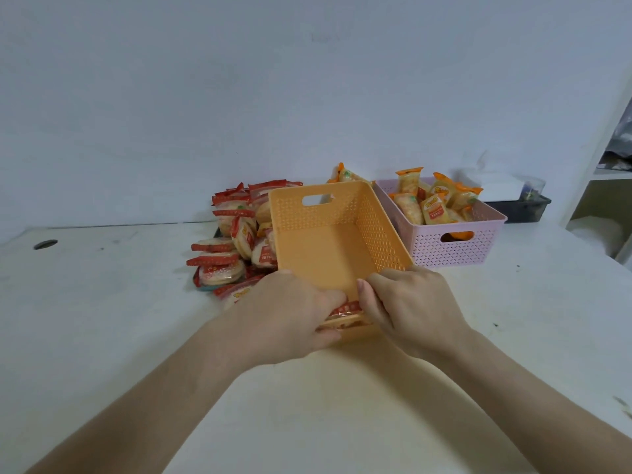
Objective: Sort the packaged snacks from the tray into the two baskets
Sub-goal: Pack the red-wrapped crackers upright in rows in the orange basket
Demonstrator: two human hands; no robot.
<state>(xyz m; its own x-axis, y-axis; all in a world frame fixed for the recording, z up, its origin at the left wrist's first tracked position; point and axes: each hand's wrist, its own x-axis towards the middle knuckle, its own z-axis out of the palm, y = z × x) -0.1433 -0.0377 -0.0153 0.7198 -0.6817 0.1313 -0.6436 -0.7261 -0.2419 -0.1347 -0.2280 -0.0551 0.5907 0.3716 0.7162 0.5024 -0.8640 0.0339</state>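
Note:
An orange basket (337, 248) stands at the table's middle, its floor bare. My left hand (290, 316) and my right hand (408, 304) meet at its near end, both closed around a red-edged snack pack (345, 311) pressed against the near wall. Left of the basket, several red-wrapped round snacks (227, 244) are heaped on a dark tray (197, 281), most of it hidden. Right of the orange basket, a pink basket (455, 248) holds several orange-wrapped snacks (432, 205). One orange-wrapped pack (345, 175) pokes up behind the orange basket.
A dark bin with white contents (516, 206) sits behind the pink basket. White shelving (602, 179) rises at the right edge. A cable hole (45, 244) marks the white table at far left, and a wall runs along the back.

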